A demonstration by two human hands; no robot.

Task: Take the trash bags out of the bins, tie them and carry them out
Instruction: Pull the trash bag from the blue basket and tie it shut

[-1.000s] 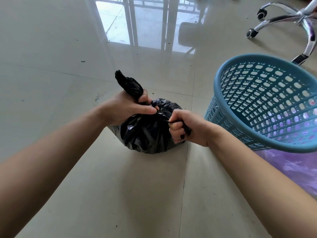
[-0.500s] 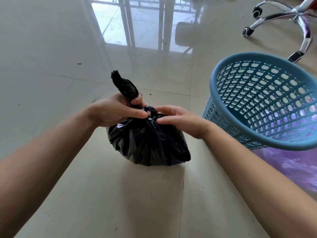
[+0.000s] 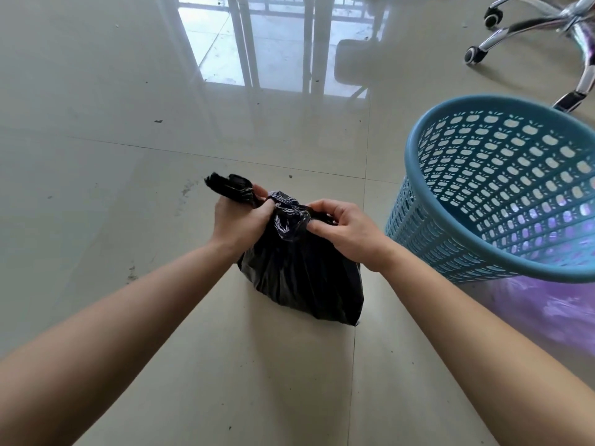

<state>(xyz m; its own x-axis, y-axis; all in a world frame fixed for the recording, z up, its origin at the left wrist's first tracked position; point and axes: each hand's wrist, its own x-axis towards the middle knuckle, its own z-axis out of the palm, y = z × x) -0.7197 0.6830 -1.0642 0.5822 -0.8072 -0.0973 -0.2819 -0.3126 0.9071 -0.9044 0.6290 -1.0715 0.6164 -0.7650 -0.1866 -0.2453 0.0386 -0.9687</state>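
A glossy, wrinkled black plastic trash bag [image 3: 299, 278] sits bulging on the pale tiled floor [image 3: 128, 188]. The left hand [image 3: 240, 220] clamps its fingers on the twisted tail, and the right hand [image 3: 346, 231] pinches the knotted neck. A blue perforated plastic bin [image 3: 450, 252] stands just beside it.

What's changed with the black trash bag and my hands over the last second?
The right hand released its rightward pull and moved its grip onto the knot, pinching it. The left hand still grips the tail, now tipped further left. The black bag stays on the floor beside the blue bin.
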